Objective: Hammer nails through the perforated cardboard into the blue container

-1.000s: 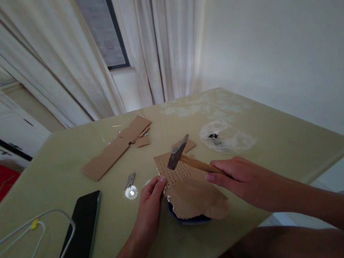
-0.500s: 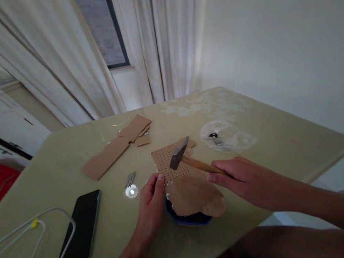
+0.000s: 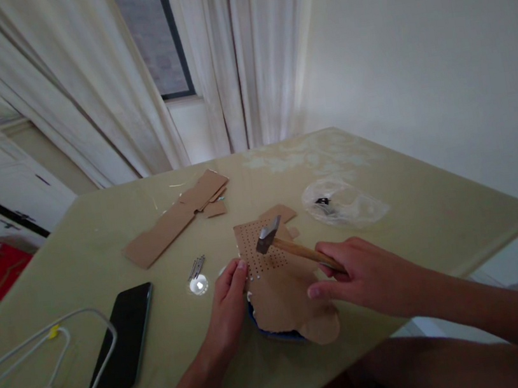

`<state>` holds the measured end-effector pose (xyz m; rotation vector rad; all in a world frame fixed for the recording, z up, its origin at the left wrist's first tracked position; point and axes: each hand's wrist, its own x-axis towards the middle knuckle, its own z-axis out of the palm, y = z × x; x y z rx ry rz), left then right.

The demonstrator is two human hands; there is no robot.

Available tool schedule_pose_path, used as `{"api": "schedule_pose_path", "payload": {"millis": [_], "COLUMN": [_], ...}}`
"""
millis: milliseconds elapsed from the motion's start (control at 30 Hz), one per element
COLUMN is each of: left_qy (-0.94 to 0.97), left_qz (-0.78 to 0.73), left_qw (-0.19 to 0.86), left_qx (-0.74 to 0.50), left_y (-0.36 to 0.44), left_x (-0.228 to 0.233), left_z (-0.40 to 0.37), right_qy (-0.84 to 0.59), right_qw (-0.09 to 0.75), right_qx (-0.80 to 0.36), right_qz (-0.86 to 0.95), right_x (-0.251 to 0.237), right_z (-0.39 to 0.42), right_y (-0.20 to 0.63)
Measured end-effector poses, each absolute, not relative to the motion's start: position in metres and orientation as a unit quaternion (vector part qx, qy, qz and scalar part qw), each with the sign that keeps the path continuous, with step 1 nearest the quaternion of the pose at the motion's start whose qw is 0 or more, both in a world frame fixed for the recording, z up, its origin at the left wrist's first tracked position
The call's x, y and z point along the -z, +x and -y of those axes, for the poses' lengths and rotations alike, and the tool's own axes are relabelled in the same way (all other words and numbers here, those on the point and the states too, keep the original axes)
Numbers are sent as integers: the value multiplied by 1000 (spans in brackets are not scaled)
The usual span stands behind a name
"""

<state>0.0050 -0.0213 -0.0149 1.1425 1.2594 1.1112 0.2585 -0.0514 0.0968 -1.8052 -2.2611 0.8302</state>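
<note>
Right hand point(image 3: 367, 275) grips hammer point(image 3: 290, 247); left hand point(image 3: 229, 304) pinches cardboard point(image 3: 279, 287) edge near table point(image 3: 436, 220) edge.

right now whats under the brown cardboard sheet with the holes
A dark blue object shows along the near edge of the cardboard sheet, with white bits at its left edge by the left hand. The sheet covers the rest, so its shape and contents cannot be told.

Hammer point(image 3: 269, 235) over perhaps perforated cardboard point(image 3: 275, 275)
</note>
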Motion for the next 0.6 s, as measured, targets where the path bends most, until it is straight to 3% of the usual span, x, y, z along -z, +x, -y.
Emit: {"api": "schedule_pose_path", "payload": {"millis": [233, 600], "left_qy": [419, 378], "left_qz": [-571, -543], "left_qw": [530, 561], "left_qx": [-467, -498], "left_y": [5, 5], "left_x": [20, 24], "left_z": [21, 19], "right_qy": [-611, -587], "right_qw": [44, 59], "right_qx": [-261, -330], "right_qz": [746, 737], "right_x": [-93, -88], "right_z": [52, 52], "right_y": [258, 259]}}
